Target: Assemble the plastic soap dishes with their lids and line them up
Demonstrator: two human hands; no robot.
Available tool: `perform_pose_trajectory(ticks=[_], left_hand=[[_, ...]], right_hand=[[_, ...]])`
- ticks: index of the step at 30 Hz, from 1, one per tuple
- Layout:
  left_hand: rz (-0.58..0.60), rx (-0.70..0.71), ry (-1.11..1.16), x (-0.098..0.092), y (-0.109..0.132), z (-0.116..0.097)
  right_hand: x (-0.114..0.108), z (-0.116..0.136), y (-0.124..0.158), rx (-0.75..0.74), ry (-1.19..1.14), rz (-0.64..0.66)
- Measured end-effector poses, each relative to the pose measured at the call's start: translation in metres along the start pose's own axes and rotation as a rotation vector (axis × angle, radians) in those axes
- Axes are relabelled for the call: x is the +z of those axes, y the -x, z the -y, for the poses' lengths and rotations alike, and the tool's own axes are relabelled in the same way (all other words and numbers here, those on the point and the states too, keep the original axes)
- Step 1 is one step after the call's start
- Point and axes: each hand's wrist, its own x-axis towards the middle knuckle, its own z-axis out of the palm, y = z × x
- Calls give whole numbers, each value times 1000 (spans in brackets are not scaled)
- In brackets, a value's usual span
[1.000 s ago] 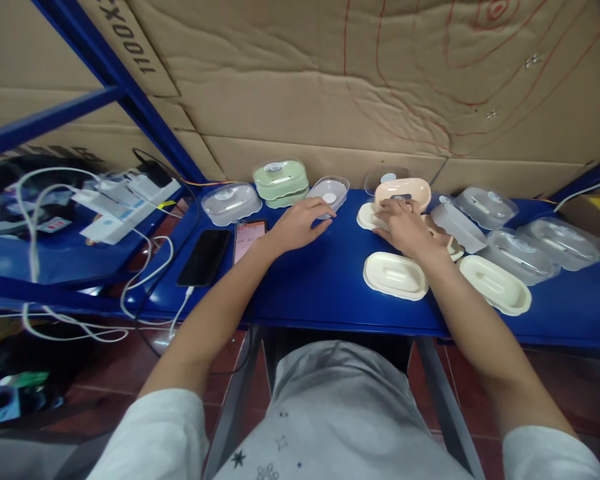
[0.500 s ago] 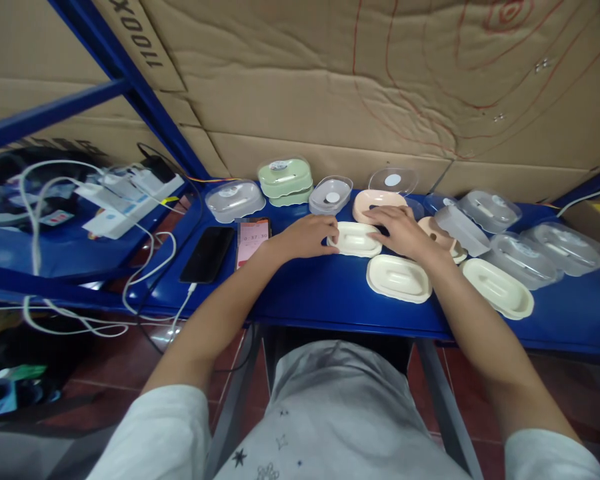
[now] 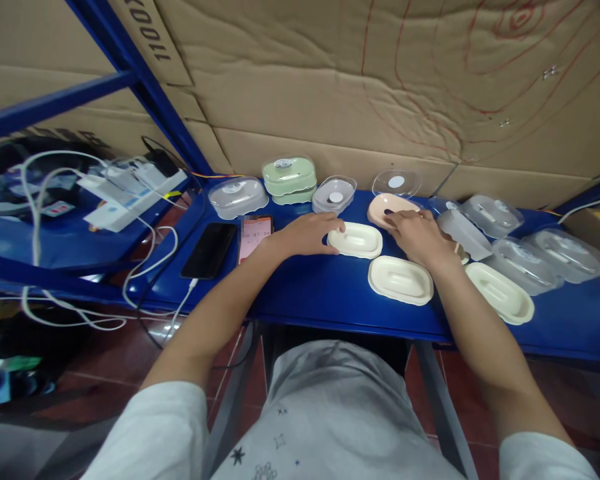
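Note:
My left hand (image 3: 314, 235) is at the left end of a cream oval dish (image 3: 357, 240), its fingers and thumb closed around that end. The dish lies flat with its hollow side up and a raised ridge inside. My right hand (image 3: 419, 233) reaches over a peach oval dish (image 3: 379, 208) behind it, fingers gripping its front right edge. The hand hides part of that dish and the items to its right. Closer to me lies a second cream dish (image 3: 401, 280), and a third cream dish (image 3: 501, 293) lies beyond my right forearm.
Clear lids (image 3: 523, 265) crowd the right side. Behind stand a green box (image 3: 289, 175), a clear lid (image 3: 239, 198) and another clear lid (image 3: 334, 195). Left are a black phone (image 3: 210, 250), a lit phone (image 3: 255, 235) and a power strip (image 3: 125, 197) with cables. Cardboard (image 3: 290, 87) walls the back.
My right hand has left the cream dish and moved right onto the peach dish, which has shifted slightly right. My left hand stays at the cream dish's left end.

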Motion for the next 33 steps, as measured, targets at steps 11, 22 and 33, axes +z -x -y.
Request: perform_pose_trajectory(ticks=[11, 22, 33], left_hand=[[-120, 76, 42, 6, -1, 6], [-50, 47, -16, 3, 1, 4], [-71, 72, 155, -5, 5, 8]], right_hand=[[-1, 41, 7, -431, -326, 18], [-1, 37, 4, -481, -333, -34], [21, -48, -3, 72, -61, -97]])
